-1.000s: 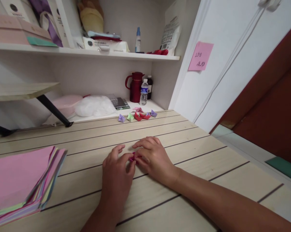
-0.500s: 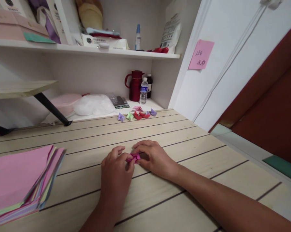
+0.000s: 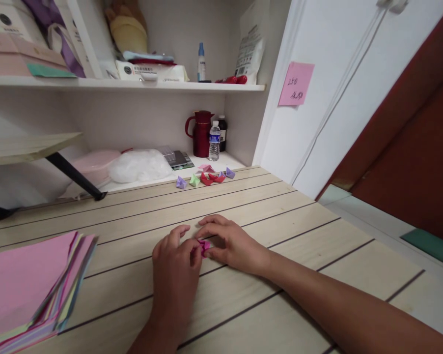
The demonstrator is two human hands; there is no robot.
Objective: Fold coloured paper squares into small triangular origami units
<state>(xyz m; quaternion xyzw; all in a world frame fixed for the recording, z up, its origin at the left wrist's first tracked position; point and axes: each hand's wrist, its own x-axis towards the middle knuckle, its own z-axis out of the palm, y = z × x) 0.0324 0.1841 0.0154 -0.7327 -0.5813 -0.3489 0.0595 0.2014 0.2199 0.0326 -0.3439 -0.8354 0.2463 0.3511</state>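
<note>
A small folded piece of magenta paper is between my two hands, low over the wooden table. My left hand pinches its left side with thumb and forefinger. On the other side, the thumb and forefinger of my right hand close on its right edge. Fingers cover part of the paper, so its full shape is hidden. Farther back stand several little folded paper boats, among them a purple one, a green one and a red one.
A stack of coloured paper lies at the left. Behind the table, a shelf holds a dark red jug, a water bottle and a white plastic bag. A small raised stand rises at the back left.
The view has shifted slightly. Both hands stay on the magenta paper; the left fingers have curled closer over its left side, and the paper looks turned a little.
</note>
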